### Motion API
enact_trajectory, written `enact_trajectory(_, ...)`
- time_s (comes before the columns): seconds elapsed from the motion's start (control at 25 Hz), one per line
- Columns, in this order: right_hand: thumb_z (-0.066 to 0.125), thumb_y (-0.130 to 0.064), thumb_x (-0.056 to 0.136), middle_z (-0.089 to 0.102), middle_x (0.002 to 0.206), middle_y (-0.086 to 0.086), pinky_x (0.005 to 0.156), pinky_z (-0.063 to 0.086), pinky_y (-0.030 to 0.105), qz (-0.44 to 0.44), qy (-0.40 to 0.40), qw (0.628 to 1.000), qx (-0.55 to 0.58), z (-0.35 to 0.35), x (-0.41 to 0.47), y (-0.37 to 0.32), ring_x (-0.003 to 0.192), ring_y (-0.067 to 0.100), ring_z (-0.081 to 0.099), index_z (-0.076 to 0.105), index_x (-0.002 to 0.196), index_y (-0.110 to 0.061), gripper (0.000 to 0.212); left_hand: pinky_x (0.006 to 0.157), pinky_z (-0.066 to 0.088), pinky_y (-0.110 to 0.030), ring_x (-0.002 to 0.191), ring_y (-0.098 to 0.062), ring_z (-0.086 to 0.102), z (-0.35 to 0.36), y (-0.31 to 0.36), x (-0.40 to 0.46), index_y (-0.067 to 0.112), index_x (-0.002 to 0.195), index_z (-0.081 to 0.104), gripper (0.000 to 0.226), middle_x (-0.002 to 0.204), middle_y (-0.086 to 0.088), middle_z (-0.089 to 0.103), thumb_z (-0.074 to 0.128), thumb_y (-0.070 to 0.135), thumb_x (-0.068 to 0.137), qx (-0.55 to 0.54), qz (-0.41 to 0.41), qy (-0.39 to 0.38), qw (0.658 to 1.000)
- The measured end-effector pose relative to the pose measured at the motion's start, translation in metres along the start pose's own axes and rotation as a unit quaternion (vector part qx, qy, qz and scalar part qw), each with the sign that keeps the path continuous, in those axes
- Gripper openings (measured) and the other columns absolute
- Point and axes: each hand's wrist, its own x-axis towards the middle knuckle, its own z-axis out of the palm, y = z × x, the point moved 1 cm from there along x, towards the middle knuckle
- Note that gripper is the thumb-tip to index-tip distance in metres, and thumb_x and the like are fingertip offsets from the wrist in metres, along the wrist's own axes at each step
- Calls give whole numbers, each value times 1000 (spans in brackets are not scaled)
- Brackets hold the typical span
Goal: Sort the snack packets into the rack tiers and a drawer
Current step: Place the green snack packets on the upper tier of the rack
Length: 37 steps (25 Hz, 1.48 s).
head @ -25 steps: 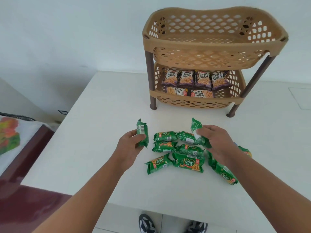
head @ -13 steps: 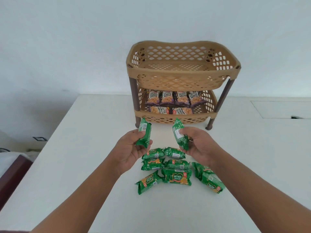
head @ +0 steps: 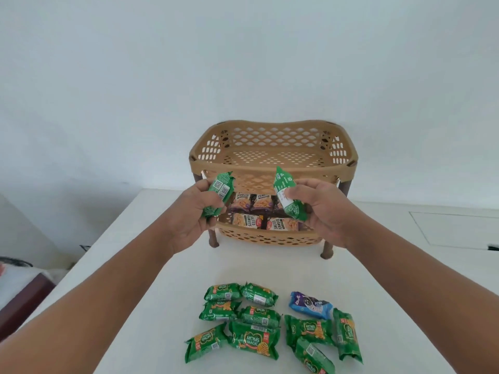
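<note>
Head view – both hands [head: 189, 211] [head: 328, 211] grip green packets [head: 218, 197] [head: 287, 198] before rack [head: 272, 168]

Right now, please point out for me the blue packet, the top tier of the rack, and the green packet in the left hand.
blue packet [head: 310, 305]: head view, middle of its wrapper.
top tier [head: 272, 170]: head view, front rim.
green packet in the left hand [head: 219, 195]: head view, barcode side above the fingers.

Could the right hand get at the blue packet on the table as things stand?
Probably not right away. The blue packet lies uncovered at the edge of the green pile, nothing on top, but the right hand is up by the rack, gripping a green packet; it must drop that first.
</note>
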Motion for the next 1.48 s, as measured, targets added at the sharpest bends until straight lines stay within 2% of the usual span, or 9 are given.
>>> enact_trajectory(0.2, 79, -6, 84, 78, 99, 12, 74, 62, 35, -78, 6, 997, -10, -9, 27, -50, 80, 21, 75, 66, 115, -4, 33, 69, 41, -27, 76, -6, 66, -4, 52, 28, 21, 124, 66, 29, 100, 5, 75, 66, 21, 95, 94, 31, -18, 995)
enact_trajectory(0.4, 82, -18, 85, 79, 104, 4, 70, 63, 31, -135, 50, 984, -107, -7, 62, -69, 89, 18, 78, 68, 116, -19, 35, 87, 60, -38, 100, -22, 74, -8, 89, 83, 32, 121, 66, 45, 114, -1, 76, 71, 1, 88, 249, 137, -35, 958)
enact_trajectory(0.52, 78, -24, 89, 76, 100, -4, 64, 58, 24, -141, 65, 964, -214, -3, 89, -74, 84, 14, 76, 65, 124, -27, 38, 77, 61, -36, 88, -15, 74, -10, 100, 123, 40, 112, 67, 54, 107, 7, 74, 74, -3, 80, 342, 177, -24, 923)
enact_trajectory(0.6, 78, -23, 88, 72, 100, -6, 61, 53, 21, -142, 82, 935, -314, -1, 110, -76, 82, 13, 72, 63, 124, -31, 39, 68, 60, -27, 79, -5, 71, -11, 101, 151, 42, 111, 66, 52, 109, 10, 72, 76, 1, 79, 409, 175, -53, 894)
enact_trajectory(0.72, 79, -21, 84, 70, 99, -10, 55, 52, 18, -117, 60, 881, -455, 1, 138, -73, 75, 10, 69, 64, 119, -30, 39, 91, 53, -33, 107, -9, 63, -12, 94, 188, 41, 118, 63, 52, 123, 9, 64, 83, 16, 78, 545, 131, -97, 822)
enact_trajectory(0.92, 82, -24, 80, 66, 124, -5, 85, 47, 28, -43, -42, 750, -659, 8, 179, -52, 105, 14, 61, 64, 130, -22, 53, 91, 48, -33, 117, -16, 58, -11, 70, 224, 34, 129, 60, 58, 129, 7, 60, 85, 18, 78, 619, 87, -161, 764)
enact_trajectory(1.04, 79, -19, 82, 66, 128, -3, 96, 50, 31, -20, -67, 735, -674, 12, 191, -41, 115, 17, 61, 65, 129, -22, 49, 96, 52, -35, 110, -13, 61, -13, 56, 234, 31, 127, 64, 54, 126, 9, 66, 84, 22, 78, 657, 58, -209, 722)
enact_trajectory(1.28, 80, -18, 85, 65, 127, 0, 89, 46, 27, 9, -105, 743, -661, 7, 194, -36, 113, 17, 61, 61, 132, -23, 50, 84, 49, -29, 103, -11, 61, -12, 50, 243, 35, 128, 59, 58, 118, 9, 62, 84, 32, 76, 655, 26, -234, 718)
enact_trajectory(1.48, 77, -25, 90, 64, 132, 0, 82, 42, 22, 10, -115, 738, -665, 8, 195, -35, 111, 14, 59, 59, 139, -25, 52, 91, 50, -33, 109, -14, 60, -14, 50, 244, 38, 120, 62, 47, 117, 10, 60, 84, 36, 78, 638, 16, -229, 735)
